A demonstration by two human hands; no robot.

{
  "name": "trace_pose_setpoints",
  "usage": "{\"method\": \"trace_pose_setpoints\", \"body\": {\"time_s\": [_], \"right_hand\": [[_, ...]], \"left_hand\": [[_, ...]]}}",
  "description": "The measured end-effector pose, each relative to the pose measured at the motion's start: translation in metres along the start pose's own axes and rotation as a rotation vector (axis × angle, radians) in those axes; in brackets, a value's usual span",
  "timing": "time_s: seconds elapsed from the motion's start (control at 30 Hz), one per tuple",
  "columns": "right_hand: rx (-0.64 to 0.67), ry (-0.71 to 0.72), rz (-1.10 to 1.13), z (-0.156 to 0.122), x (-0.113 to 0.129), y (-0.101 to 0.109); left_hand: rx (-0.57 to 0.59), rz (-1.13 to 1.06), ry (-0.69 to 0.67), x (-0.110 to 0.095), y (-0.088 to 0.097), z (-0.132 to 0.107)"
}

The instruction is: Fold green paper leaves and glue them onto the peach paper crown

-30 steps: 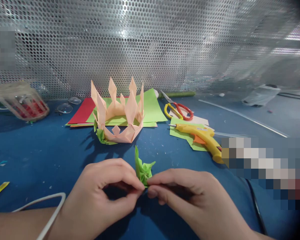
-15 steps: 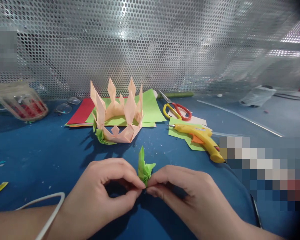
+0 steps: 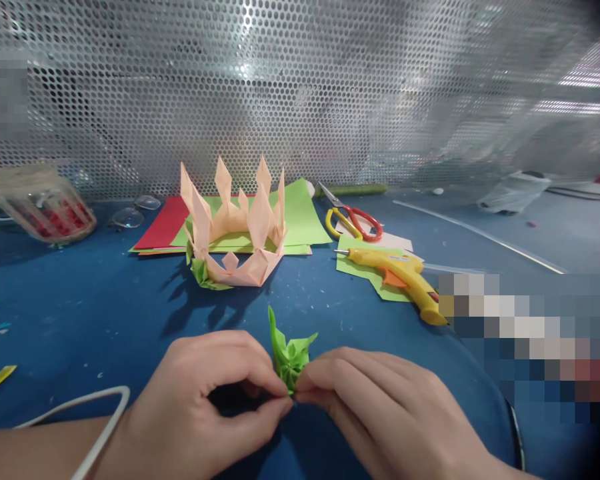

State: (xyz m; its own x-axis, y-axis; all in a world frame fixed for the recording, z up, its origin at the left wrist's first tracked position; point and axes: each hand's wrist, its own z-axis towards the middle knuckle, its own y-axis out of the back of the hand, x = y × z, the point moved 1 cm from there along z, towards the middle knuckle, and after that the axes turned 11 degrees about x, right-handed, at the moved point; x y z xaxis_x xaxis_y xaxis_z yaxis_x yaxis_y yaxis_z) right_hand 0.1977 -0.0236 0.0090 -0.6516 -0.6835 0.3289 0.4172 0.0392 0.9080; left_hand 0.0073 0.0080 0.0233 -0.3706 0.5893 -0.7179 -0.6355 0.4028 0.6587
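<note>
A small folded green paper piece [image 3: 291,360] with pointed tips stands between my fingertips, low in the middle of the view. My left hand [image 3: 225,393] pinches its lower left edge between thumb and forefinger. From the other side my right hand [image 3: 380,400] grips its lower right edge, the fingers pressed together. Beyond my hands a pale pink folded paper crown [image 3: 245,273] stands upright on the blue table, with green folded paper [image 3: 203,275] at its lower left.
A yellow glue gun [image 3: 400,267] lies on green paper at the right, below scissors [image 3: 353,220]. Behind the crown are coloured sheets [image 3: 305,213]. A jar [image 3: 45,207] with red bits and a pair of glasses [image 3: 130,217] sit at the left, before a perforated metal screen [image 3: 300,93].
Both hands have come slightly lower and nearer with the green paper piece. It has tilted and turned, showing more of its folded inner face.
</note>
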Motion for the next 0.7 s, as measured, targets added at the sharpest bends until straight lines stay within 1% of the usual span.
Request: {"method": "trace_pose_setpoints", "body": {"time_s": [0.13,0.2,0.37,0.4,0.47,0.53,0.6,0.7], "right_hand": [[-0.179,0.049,-0.119,-0.002,0.003,-0.002],[-0.187,0.060,-0.173,-0.001,0.004,-0.002],[-0.197,0.104,-0.275,0.000,0.006,0.000],[-0.197,0.119,-0.300,0.000,0.007,0.000],[-0.209,0.145,-0.353,0.000,0.008,0.001],[-0.227,0.156,-0.393,-0.001,0.009,0.001],[-0.235,0.165,-0.404,0.000,0.010,0.001],[-0.247,0.182,-0.405,0.001,0.011,0.002]], "left_hand": [[-0.018,0.031,-0.073,0.001,-0.001,-0.002],[-0.013,0.059,-0.085,0.002,-0.001,-0.003],[0.035,0.095,-0.058,0.006,0.000,-0.005],[0.048,0.139,-0.068,0.006,-0.001,-0.005],[0.064,0.318,-0.125,0.007,-0.002,-0.005],[0.043,0.549,-0.236,0.006,-0.004,-0.007],[-0.033,0.733,-0.353,0.004,-0.004,-0.009],[-0.125,0.867,-0.451,-0.001,-0.004,-0.013]]}}
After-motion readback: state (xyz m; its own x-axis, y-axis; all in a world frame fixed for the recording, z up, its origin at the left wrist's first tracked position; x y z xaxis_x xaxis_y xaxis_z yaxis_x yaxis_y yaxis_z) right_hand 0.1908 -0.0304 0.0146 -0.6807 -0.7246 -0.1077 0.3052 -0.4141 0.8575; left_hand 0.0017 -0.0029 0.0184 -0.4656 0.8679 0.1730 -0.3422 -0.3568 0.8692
